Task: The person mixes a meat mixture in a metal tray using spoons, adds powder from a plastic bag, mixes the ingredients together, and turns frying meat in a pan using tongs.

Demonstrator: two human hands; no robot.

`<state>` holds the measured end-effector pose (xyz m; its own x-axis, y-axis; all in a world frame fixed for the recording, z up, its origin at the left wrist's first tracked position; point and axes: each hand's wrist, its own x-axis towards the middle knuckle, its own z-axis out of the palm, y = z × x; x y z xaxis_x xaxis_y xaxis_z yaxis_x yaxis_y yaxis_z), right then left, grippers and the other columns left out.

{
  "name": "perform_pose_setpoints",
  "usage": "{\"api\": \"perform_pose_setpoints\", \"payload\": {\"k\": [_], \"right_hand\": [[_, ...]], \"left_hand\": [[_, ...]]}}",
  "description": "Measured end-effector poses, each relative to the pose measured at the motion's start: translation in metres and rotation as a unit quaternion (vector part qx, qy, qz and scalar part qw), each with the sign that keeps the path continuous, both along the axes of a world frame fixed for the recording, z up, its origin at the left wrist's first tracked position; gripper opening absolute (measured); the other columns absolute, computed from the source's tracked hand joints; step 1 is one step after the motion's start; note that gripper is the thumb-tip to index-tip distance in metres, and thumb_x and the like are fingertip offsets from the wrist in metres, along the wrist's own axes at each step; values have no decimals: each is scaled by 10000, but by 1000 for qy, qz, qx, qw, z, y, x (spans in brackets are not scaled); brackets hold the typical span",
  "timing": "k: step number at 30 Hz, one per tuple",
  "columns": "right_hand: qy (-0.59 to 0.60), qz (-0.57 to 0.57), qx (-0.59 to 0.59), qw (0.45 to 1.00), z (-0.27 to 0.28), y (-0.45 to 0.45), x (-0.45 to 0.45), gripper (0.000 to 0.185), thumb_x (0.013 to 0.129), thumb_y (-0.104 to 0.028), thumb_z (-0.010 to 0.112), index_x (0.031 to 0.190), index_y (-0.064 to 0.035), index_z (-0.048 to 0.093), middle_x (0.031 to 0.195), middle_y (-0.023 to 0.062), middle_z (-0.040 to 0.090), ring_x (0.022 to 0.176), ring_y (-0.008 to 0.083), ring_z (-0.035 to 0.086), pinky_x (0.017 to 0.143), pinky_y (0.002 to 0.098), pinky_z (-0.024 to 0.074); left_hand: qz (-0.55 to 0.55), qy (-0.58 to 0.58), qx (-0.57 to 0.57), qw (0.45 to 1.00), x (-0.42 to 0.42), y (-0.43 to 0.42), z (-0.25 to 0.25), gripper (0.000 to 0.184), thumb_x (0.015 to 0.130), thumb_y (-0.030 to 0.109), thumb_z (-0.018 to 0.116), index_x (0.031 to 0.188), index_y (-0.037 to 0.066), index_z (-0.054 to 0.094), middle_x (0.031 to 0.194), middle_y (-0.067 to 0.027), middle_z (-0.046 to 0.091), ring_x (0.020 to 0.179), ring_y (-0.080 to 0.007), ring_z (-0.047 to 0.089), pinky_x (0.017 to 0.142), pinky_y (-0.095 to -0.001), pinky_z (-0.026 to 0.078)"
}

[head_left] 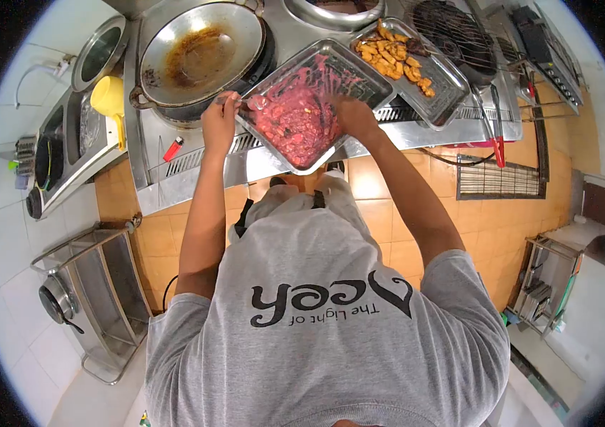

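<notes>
A metal tray (pixel 302 168) of raw, reddish marinated meat (pixel 292 124) lies at a slant at the front of the steel counter. At its left rim, my left hand (pixel 220 119) is closed, with the fingers pinched on what looks like a shiny metal spoon (pixel 257 104) over the meat. My right hand (pixel 356 118) reaches over the tray's right side, close to the meat. Motion smears its fingers, so I cannot make out whether it holds anything.
A large stained wok (pixel 199 53) sits on a burner at the left. Beyond the tray's right side is a second tray (pixel 439 107) with cooked yellow-orange pieces (pixel 391 58). A red lighter (pixel 173 149), red-handled tongs (pixel 498 135), a round grill (pixel 455 35) and a yellow dipper (pixel 108 97) are nearby.
</notes>
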<state>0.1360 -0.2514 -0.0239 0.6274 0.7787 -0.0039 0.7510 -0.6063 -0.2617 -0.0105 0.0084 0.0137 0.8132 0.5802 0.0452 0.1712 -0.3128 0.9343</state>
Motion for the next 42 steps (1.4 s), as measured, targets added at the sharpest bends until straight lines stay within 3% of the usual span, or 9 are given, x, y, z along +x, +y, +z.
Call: {"api": "perform_pose_setpoints", "payload": {"k": [2,6,13,19,23,26,30,38,42], "right_hand": [[8,58,65,996,13,-7,-12,244,788,-127,476,1008,-91,575,905,183,622,840,336,615,697,427,516],[72,78,19,994,32,-30,-24,349,808,-111,448,1139,-124,556,936,174,618,862,323,610,743,405,511],[173,148,26,973,64,-55,-35,360,786,-78,488,1123,-156,585,1150,96,577,977,275,591,836,361,483],[168,125,18,978,76,-51,-15,410,753,-24,479,1129,-153,581,1050,131,609,919,304,598,791,386,490],[81,93,142,982,49,-51,13,459,751,-4,450,1172,-157,549,894,176,616,819,320,614,727,411,500],[76,-39,45,995,43,-61,16,446,776,2,429,1185,-135,544,960,180,607,849,361,582,738,431,475],[76,10,-52,996,49,-73,-3,417,768,-10,435,1142,-127,577,868,178,609,789,336,602,686,428,490],[92,91,-75,989,91,-46,-29,417,755,-25,426,1108,-164,600,804,152,611,743,320,603,655,414,493],[179,121,-163,963,89,-29,-29,403,749,-32,438,1102,-143,598,928,175,624,876,339,598,774,433,466]], "left_hand": [[-7,16,52,998,6,3,-6,260,916,201,499,990,-28,598,829,-111,658,798,-157,642,688,-263,508],[-20,28,122,992,16,0,-14,243,916,176,494,990,-32,595,824,-111,659,779,-153,644,678,-269,508],[-16,2,134,991,21,-9,-6,220,892,163,508,915,-30,610,823,-157,638,706,-229,624,641,-294,479],[-9,-9,188,982,15,-6,-6,201,887,140,509,915,-31,610,846,-157,637,727,-242,623,664,-312,479],[-26,-1,130,991,9,-3,-24,199,899,127,491,930,-36,602,849,-148,644,765,-228,643,671,-299,486],[-68,-43,16,997,0,-13,-30,212,909,127,479,938,-49,594,842,-137,649,789,-195,650,687,-281,494],[-84,-7,-90,992,-16,-30,-19,233,922,123,462,958,-71,585,877,-118,643,808,-179,648,706,-269,514],[-151,110,-52,981,-33,-36,9,279,939,145,437,1022,-87,567,951,-119,624,876,-183,631,757,-277,529],[-152,130,-69,977,-31,-47,24,276,938,149,442,1022,-85,559,926,-111,626,865,-177,632,751,-272,530]]}}
